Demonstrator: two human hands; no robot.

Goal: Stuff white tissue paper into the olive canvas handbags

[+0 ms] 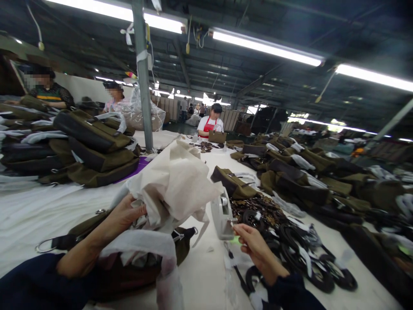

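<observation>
Left hand [124,215] up at the mouth of the olive-green canvas bag [182,247], fingers closed on a big crumpled wad of off-white tissue paper [176,178]. Firm hold, with paper billowing up and over the knuckles. Bag lying on its side on the white cloth-covered table [35,215], right in front, with its silver metal D-ring [43,246] sticking out to the left on a dark strap.

Over to the right hand [253,243]: reaching across to the pale grey plastic tape dispenser [222,215] just beside the bag. Thumb and forefinger pinched narrow at the dispenser's front edge, on a small pale-green scrap there, probably the tape end, though too blurred to call for sure.

Looks like stuffing and taping, judged from the hands: paper held in place with one, tape picked at with the other. Calls for a steady left grip so the wad does not spring loose, and a clean pinch on that scrap against the cutter.

Around it all: heap of black rings and straps [290,245] to the right of the dispenser, tall stack of olive-green bags [97,146] at the left, more heaped along the right side. Far down the table, a person in a red apron [211,122], well apart.
</observation>
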